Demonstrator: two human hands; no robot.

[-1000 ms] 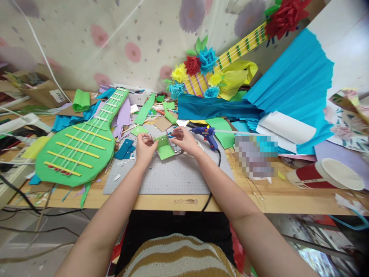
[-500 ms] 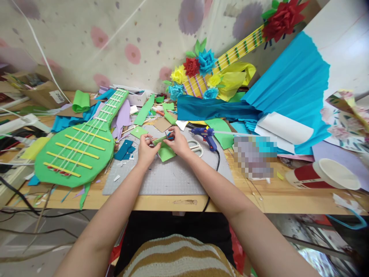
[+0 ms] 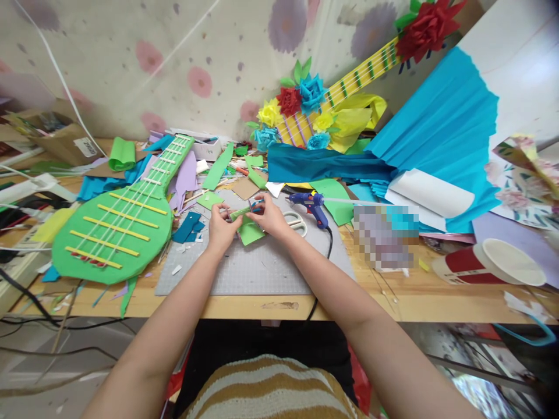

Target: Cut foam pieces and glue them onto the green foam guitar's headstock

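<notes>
Between my two hands is a small green paper piece (image 3: 252,232), raised over the grey cutting mat (image 3: 262,276). My left hand (image 3: 222,226) pinches its left side, fingers curled behind. On the other side my right hand (image 3: 269,216) grips its upper right edge, with the fingertips partly hidden. White-handled scissors (image 3: 297,224) lie on the mat just right of my right hand. A blue glue gun (image 3: 311,203) rests behind them, its black cord running down to the table's front edge. Dark teal paper scraps (image 3: 188,227) sit left of my left hand.
A green cardboard lute (image 3: 117,227) with white strings lies at the left. Behind stands a yellow guitar (image 3: 362,78) with paper flowers. Blue crepe paper (image 3: 449,139) and a tipped paper cup (image 3: 489,263) are at the right. A cardboard box (image 3: 65,137) stands back left.
The green paper piece has tilted slightly between my fingers, showing more of its upper strip. Both hands stay almost in the same place.
</notes>
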